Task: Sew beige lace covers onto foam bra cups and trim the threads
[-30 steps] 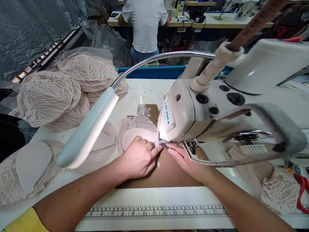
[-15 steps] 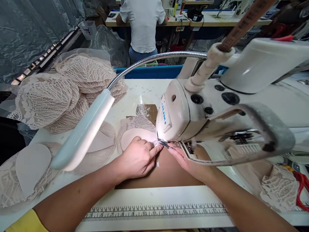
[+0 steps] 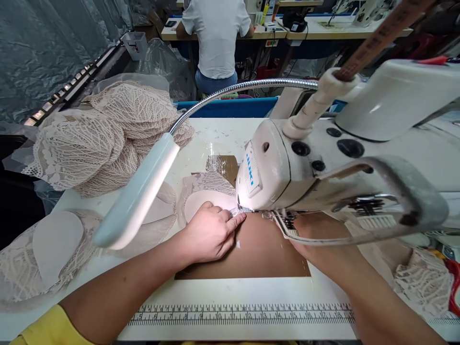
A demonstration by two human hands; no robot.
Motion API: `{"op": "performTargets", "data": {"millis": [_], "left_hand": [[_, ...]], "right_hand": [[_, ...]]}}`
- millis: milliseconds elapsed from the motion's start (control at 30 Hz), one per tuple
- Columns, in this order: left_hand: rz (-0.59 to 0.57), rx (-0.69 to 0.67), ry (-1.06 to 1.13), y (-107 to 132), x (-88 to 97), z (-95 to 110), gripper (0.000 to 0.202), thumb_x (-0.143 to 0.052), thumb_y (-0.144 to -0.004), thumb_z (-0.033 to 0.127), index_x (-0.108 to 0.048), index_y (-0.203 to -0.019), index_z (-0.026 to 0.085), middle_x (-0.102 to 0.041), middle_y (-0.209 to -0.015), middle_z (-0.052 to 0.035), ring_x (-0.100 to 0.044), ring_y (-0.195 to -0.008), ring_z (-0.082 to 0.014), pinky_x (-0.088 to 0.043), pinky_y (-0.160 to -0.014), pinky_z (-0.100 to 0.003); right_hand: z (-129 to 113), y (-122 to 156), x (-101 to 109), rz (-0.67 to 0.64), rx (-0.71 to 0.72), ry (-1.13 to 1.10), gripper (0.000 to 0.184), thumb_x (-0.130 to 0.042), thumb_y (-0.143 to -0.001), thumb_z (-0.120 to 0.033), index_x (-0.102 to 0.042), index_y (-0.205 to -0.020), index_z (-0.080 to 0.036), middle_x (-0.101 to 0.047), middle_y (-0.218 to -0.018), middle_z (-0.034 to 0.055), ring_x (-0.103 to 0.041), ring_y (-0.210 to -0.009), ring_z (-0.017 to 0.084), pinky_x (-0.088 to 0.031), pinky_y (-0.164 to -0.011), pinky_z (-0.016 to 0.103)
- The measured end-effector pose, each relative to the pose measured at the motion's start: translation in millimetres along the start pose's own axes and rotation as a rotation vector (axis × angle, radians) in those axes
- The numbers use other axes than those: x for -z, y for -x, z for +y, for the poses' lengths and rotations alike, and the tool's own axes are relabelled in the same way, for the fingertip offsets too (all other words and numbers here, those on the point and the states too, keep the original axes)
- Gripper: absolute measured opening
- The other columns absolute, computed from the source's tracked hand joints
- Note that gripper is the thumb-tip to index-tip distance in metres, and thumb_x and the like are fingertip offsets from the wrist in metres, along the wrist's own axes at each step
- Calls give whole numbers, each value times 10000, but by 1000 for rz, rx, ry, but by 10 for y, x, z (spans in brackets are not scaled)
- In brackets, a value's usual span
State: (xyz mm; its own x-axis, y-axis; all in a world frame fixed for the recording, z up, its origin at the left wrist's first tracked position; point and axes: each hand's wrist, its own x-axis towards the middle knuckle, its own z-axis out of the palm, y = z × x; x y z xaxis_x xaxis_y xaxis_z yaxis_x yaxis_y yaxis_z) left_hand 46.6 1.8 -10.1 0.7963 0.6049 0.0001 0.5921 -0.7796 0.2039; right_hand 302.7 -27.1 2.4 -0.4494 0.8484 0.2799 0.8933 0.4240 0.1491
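My left hand (image 3: 215,232) is closed, fingers curled, pinning the edge of a lace piece (image 3: 206,179) beside the sewing machine's needle area. Its index finger points toward the needle. A smooth, pale cup-shaped pad (image 3: 196,203) lies on that lace, partly covered by my hand. My right hand (image 3: 305,235) is to the right, under the machine arm and behind the metal guard; its fingers are hidden. The white sewing machine head (image 3: 264,163) stands over the work. Beneath my left hand spreads a brown sheet (image 3: 266,254).
A heap of lace pieces (image 3: 86,139) is at the back left. Another lace piece with a pale pad (image 3: 57,244) lies at the left. A lamp (image 3: 138,191) hangs over the table. Red-handled scissors (image 3: 454,285) and lace (image 3: 424,282) lie at the right. A person (image 3: 217,38) sits ahead.
My right hand has moved right, away from the needle, under the machine arm. The small metal tool seen by its fingers is out of sight. My left hand stays at the lace.
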Motion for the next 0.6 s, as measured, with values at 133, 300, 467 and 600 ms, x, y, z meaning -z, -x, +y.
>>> {"op": "performTargets", "data": {"millis": [133,300,467,600], "left_hand": [[-5,14,-24,-27,-14,10,482,-394,-909,298,-455,-1358,134,-662,-900,-109,-613,-802,-250,-431,-740,-421],[-12,29,-23,-39,8,7,469,-387,-919,300,-469,-1347,128,-663,-935,-121,-618,-828,-251,-439,-762,-424],[-67,-75,116,54,225,-47,416,-441,-915,319,-529,-1296,178,-662,-924,-81,-611,-815,-202,-454,-774,-353],[-32,-114,163,115,426,-90,307,-431,-932,283,-624,-1152,190,-640,-871,-60,-586,-787,-170,-447,-717,-282]], "right_hand": [[-60,-60,110,-77,25,59,202,-468,-877,-207,-662,-851,-159,-627,-658,67,-538,-573,196,-338,-599,321],[-56,-63,67,-126,-29,-23,182,-505,-860,-238,-673,-847,-169,-676,-731,90,-587,-669,232,-375,-628,324],[-117,-81,59,-93,-24,-150,233,-485,-879,-219,-662,-736,-166,-668,-706,79,-590,-681,213,-382,-614,303],[-239,-88,35,-50,9,-312,221,-473,-890,-220,-689,-855,-186,-683,-805,61,-604,-738,186,-420,-663,280]]}}
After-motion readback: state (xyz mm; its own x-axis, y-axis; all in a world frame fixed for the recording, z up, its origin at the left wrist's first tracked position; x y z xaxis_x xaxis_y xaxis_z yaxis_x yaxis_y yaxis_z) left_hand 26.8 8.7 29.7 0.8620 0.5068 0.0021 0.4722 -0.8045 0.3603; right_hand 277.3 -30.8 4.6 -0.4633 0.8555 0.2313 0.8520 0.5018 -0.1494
